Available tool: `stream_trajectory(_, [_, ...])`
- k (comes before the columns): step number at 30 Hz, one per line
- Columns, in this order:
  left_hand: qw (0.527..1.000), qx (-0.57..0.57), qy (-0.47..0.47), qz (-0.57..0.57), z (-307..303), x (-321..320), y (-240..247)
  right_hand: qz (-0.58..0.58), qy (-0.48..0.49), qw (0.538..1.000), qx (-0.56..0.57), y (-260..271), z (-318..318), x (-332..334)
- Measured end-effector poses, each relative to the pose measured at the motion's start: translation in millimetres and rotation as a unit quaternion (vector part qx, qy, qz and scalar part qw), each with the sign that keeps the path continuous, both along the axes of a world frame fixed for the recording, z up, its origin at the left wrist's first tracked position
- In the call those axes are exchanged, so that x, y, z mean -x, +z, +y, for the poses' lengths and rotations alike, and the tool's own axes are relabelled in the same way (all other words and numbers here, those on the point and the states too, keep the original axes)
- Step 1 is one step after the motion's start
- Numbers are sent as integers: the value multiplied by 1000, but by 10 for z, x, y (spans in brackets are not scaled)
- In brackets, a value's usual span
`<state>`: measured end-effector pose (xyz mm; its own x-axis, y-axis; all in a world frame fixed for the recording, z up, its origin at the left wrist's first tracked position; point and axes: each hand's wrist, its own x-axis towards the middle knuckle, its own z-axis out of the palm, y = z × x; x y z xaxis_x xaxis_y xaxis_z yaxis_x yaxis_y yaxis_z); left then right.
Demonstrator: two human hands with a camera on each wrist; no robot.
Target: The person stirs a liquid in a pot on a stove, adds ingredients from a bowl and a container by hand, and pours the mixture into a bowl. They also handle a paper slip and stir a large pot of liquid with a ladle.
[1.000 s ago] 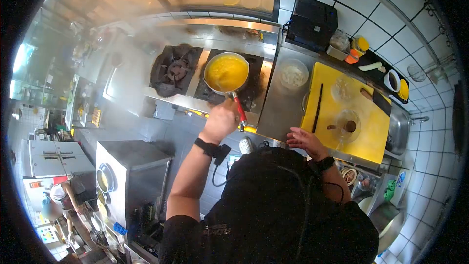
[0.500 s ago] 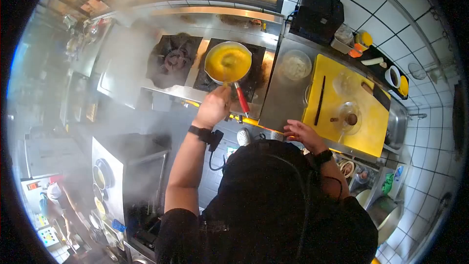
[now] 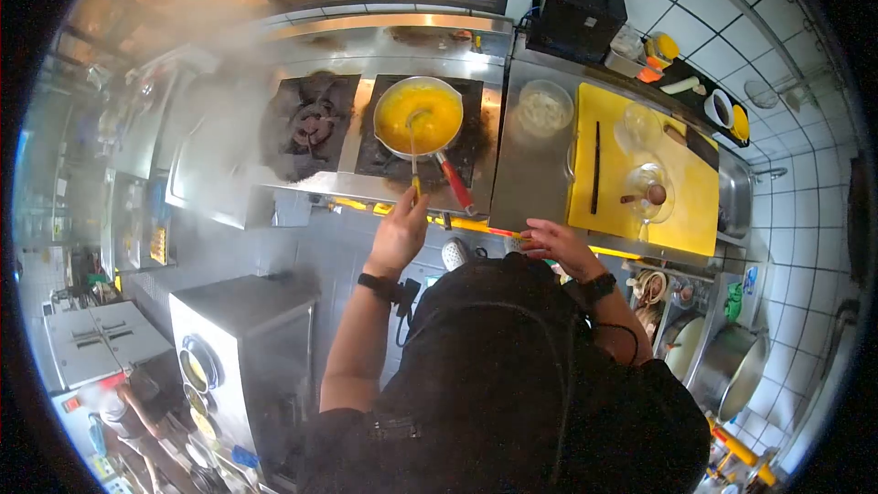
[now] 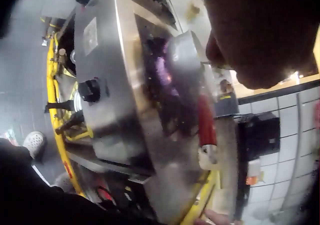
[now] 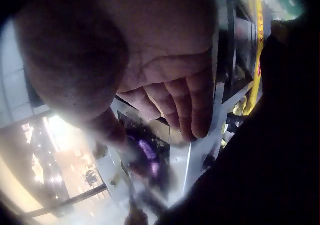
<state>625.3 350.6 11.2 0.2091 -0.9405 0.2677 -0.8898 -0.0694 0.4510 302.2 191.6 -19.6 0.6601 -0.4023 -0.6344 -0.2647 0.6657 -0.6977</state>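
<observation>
In the head view a pan [image 3: 380, 133] of yellow liquid stands on the right burner, its red handle [image 3: 455, 185] pointing toward the person. The left hand [image 3: 399, 236] grips the yellow-ended handle of a ladle or spoon [image 3: 413, 148], whose bowl dips into the liquid. Flame shows under the pan [image 4: 186, 50] in the left wrist view, where the left hand [image 4: 260, 35] is dark at the upper right. Beside the counter's front edge, the right hand [image 3: 560, 249] holds nothing; its fingers [image 5: 184, 102] hang relaxed and slightly bent in the right wrist view.
Left of the pan is a second burner [image 3: 313, 123]. On the right counter are a bowl of pale pieces [image 3: 545, 108] and a yellow board [image 3: 608, 165] bearing a dark stick [image 3: 595, 167], clear bowls and a knife. Steam drifts at left; another person is at lower left.
The left hand has drawn back from the pan toward the person, and more of the utensil shows. The right hand stays near the counter edge. The head view has shifted slightly.
</observation>
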Motion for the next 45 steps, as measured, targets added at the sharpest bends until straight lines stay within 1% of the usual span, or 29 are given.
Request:
stream_trajectory(2, [1000,21,-10,-14,66,18,167,16,-12,1000,1,57,81,-31])
stream_trajectory(4, [998,43,-21,-30,180,26,158,31,-26,999,2,88,173,-33])
stream_trajectory(6, [996,85,-28,-24,312,34,-63,36,-33,999,2,95,296,22])
stream_trajectory(8, [998,48,-43,0,442,2,-422,41,-50,998,-6,81,406,117])
stream_trajectory(10, [996,-10,-73,-51,496,-65,-706,46,-63,997,-13,122,504,205])
stream_trajectory(12, [997,-38,-69,-22,496,-59,-609,77,-71,994,-16,222,544,234])
stream_trajectory(15, [997,43,-59,-18,466,-22,-480,48,-93,994,-27,139,568,374])
stream_trajectory(19, [996,8,-81,-46,514,-58,-657,47,-118,992,-17,81,602,446])
stream_trajectory(20, [995,-75,-59,26,510,-56,-660,-14,-114,993,-16,-65,610,530])
stream_trajectory(21, [996,-75,-51,10,459,-29,-624,-73,-119,990,-8,-113,616,669])
stream_trajectory(22, [996,-67,-30,60,414,-19,-605,-56,-121,991,-9,-32,630,684])
stream_trajectory(23, [993,34,-72,-87,339,-72,-681,-132,-140,981,-10,-203,675,847])
stream_trajectory(24, [977,-59,56,197,233,76,-454,-121,-130,984,11,-160,705,916])
stream_trajectory(25, [973,-68,56,214,195,28,-496,-83,-173,981,-21,-233,749,993])
stream_trajectory(26, [960,19,57,272,112,62,-554,-25,-148,988,33,-42,787,1075])
stream_trajectory(27, [995,49,-25,82,-33,87,-427,-26,-177,984,17,14,827,1189])
stream_trajectory(28, [990,131,-51,6,-216,366,-119,-31,-203,979,-1,28,883,1331])
stream_trajectory(30, [962,214,-151,-82,-538,878,419,-28,-238,971,9,-36,1027,1670])
stream_trajectory(31, [961,212,-175,-38,-650,1115,490,-20,-246,969,15,-91,1093,1829])
stream_trajectory(32, [943,252,-210,-62,-800,1420,612,-27,-268,963,17,-178,1183,2020])
stream_trajectory(34, [935,251,-249,-15,-980,2156,842,-101,-362,926,-27,-397,1436,2453])
stream_trajectory(35, [926,237,-284,72,-1071,2614,954,-138,-390,910,-10,-468,1577,2680])
stream_trajectory(36, [945,142,-293,30,-1112,3028,1139,-143,-411,900,-7,-538,1731,2877])
stream_trajectory(38, [914,111,-379,90,-1224,3782,1179,-123,-458,881,-11,-526,1943,3252])
stream_trajectory(39, [907,112,-397,87,-1275,4175,1221,-90,-473,876,1,-461,2068,3425])
stream_trajectory(40, [873,97,-466,107,-1323,4567,1280,-97,-488,867,4,-485,2183,3598])
stream_trajectory(42, [784,64,-596,160,-1384,5330,1388,-95,-559,823,-21,-532,2476,3915])
stream_trajectory(43, [759,57,-625,171,-1387,5722,1395,-102,-570,815,-16,-540,2622,4073])
stream_trajectory(45, [705,44,-687,172,-1412,6520,1406,-8,-590,807,4,-472,2952,4347])
